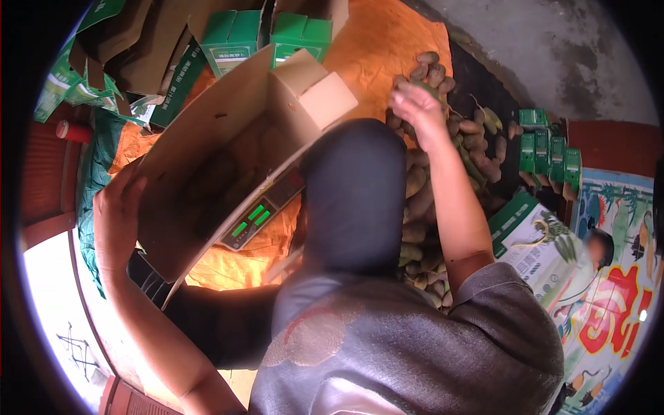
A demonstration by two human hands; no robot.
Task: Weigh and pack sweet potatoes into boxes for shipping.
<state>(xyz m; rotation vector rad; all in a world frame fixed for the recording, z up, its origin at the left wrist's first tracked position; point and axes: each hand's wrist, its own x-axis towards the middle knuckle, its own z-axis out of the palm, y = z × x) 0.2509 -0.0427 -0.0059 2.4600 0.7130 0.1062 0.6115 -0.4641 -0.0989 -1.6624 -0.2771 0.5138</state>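
Note:
An open cardboard box (207, 131) stands in front of me at the left, several dark, rounded tubers (211, 173) dimly visible inside. My left hand (119, 211) rests against the box's left rim, fingers stretched along the wall. A scale display (250, 221) with green lit digits sits by the box's right side. My right hand (417, 107) is over the far part of a heap of brownish tubers (476, 142). Its fingers are bent and smeared by motion. A greenish long vegetable (430, 90) lies right by them; whether they grip it, I cannot tell.
An orange sheet (373, 41) covers the ground. Green cartons (299, 34) and open boxes stand at the far left. Small green boxes (546, 152) are stacked at the right, near a printed carton (532, 242) and a painted wall panel (615, 277). My knee (354, 187) rises between box and heap.

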